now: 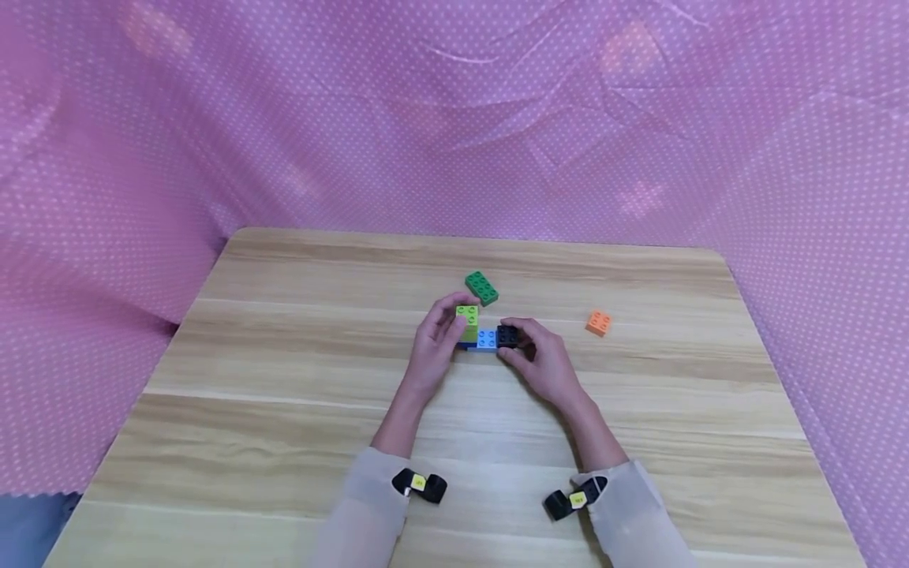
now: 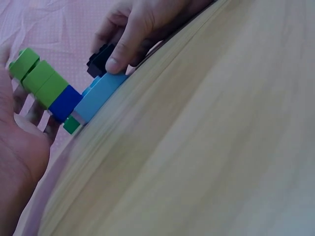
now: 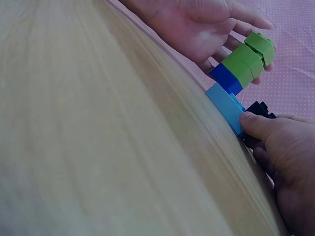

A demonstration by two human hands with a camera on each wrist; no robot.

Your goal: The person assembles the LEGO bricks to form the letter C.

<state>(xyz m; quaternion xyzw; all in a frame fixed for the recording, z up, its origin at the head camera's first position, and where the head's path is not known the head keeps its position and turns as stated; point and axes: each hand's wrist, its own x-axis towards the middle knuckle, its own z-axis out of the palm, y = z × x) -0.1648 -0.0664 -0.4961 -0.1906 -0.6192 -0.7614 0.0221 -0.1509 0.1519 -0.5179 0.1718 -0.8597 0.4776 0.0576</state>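
Note:
A small brick build sits mid-table: two lime bricks (image 1: 466, 318) stacked on a dark blue brick (image 2: 64, 102), which sits on a light blue brick (image 1: 486, 339). A black brick (image 1: 507, 335) sits at the light blue brick's right end. My left hand (image 1: 442, 335) lies against the lime stack with fairly straight fingers (image 3: 231, 12) behind it. My right hand (image 1: 524, 347) pinches the black brick (image 3: 261, 109), and its thumb (image 2: 117, 61) presses the end of the light blue brick (image 3: 227, 104).
Just behind the build lies a dark green brick (image 1: 481, 288). A small orange brick (image 1: 599, 323) sits to the right. The wooden table (image 1: 284, 379) is ringed by a pink dotted cloth (image 1: 454, 118).

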